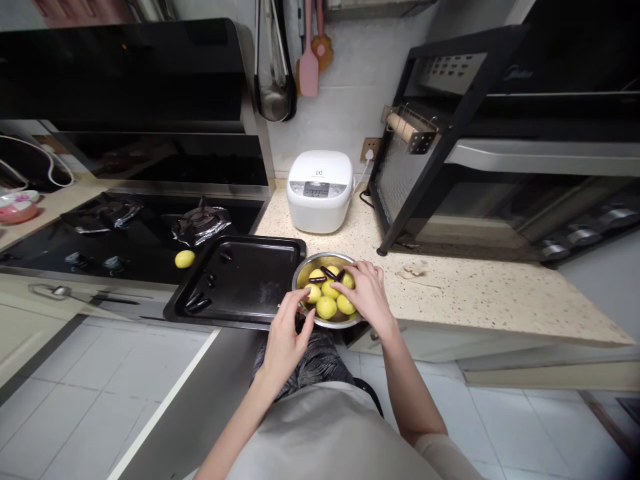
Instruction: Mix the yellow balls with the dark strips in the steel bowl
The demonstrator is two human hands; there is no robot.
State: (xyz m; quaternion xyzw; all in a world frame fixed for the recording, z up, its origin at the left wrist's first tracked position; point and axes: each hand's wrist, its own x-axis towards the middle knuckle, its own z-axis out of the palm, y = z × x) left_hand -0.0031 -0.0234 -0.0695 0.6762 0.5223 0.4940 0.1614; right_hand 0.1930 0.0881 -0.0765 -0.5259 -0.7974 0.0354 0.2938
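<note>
A round metal bowl at the counter's front edge holds several yellow lemons. On top of them lie dark, glossy, elongated pieces whose kind I cannot make out. My right hand reaches over the bowl's right side, thumb and index finger closing around one such dark piece. At the bowl's left rim is my left hand, thumb and index finger apart, the fingertips close to a lemon. To the left, a black baking tray carries more dark pieces along its left side.
A single lemon lies on the black gas stove. Behind the bowl stands a white rice cooker. A black rack with an oven takes up the right side. A wrinkled scrap rests on the speckled counter.
</note>
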